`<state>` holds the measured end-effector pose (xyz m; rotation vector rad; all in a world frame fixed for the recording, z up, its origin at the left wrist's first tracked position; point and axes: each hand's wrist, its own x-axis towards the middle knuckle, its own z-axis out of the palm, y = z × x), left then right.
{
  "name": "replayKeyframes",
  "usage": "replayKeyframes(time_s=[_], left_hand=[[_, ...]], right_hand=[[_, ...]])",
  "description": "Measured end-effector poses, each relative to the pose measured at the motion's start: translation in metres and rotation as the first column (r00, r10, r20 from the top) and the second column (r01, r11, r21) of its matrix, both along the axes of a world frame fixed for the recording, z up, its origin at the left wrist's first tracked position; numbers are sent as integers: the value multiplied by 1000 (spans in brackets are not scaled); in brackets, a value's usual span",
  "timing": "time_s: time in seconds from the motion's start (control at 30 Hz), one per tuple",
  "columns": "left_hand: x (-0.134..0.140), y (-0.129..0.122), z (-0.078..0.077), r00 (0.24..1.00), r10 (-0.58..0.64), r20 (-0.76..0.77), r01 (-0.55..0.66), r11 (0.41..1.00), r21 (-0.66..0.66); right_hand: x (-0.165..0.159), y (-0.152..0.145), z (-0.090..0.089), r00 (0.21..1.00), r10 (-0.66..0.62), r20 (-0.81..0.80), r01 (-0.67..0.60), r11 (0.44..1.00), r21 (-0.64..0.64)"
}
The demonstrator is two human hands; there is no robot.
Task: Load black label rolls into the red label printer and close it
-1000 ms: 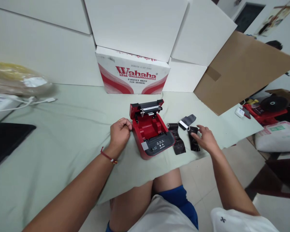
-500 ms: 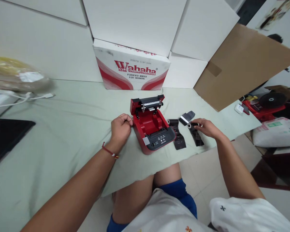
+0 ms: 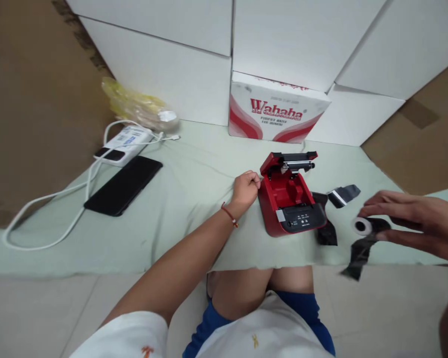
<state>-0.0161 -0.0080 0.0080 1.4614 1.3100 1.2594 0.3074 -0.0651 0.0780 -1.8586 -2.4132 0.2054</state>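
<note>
A red and black label printer (image 3: 291, 199) stands on the table with its lid raised, its red inside bare. My left hand (image 3: 245, 189) rests at the printer's left side, fingers curled in and knuckles by the casing; nothing shows in it. Over to the right, my right hand (image 3: 414, 223) pinches a roll of black ribbon (image 3: 369, 226) with a pale core, raised near the table's front edge. A loose tail of the ribbon hangs down from it. Another strip of black ribbon (image 3: 326, 233) lies partly hidden behind the printer. A black piece with a silver band (image 3: 344, 195) lies beyond it.
A black phone-like tablet (image 3: 124, 186) and a white power strip (image 3: 129, 144) with a looping white cable (image 3: 47, 247) lie at left. Behind them is a yellowish plastic bag (image 3: 138, 104). A Wahaha carton (image 3: 276, 109) and white boxes line the back; brown cardboard (image 3: 425, 144) stands at right.
My right hand has lifted the ribbon roll off the table and brought it nearer, its tail now dangling. The view has turned left. My left hand stays beside the printer.
</note>
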Motion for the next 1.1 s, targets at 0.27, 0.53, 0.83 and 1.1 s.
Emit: replayKeyframes(time_s=[0.27,0.53,0.83,1.1], left_hand=[[-1,-2,2,999,-21,33,21,1000,11],[0,-1,1,1000,-25,16,25,1000,12],[0,-1,-1,999,-36,-2,36,999,19],[-1,-1,0,999,-35,2,35,999,33]], right_hand=[[-110,8,42,977,99,189,-107,994,34],[-152,26,40,948,57,314,-76,996,49],[-146,33,37,976,132,173,-123,991,-61],[-108,-60,56,865,464,-191,-414,875,250]])
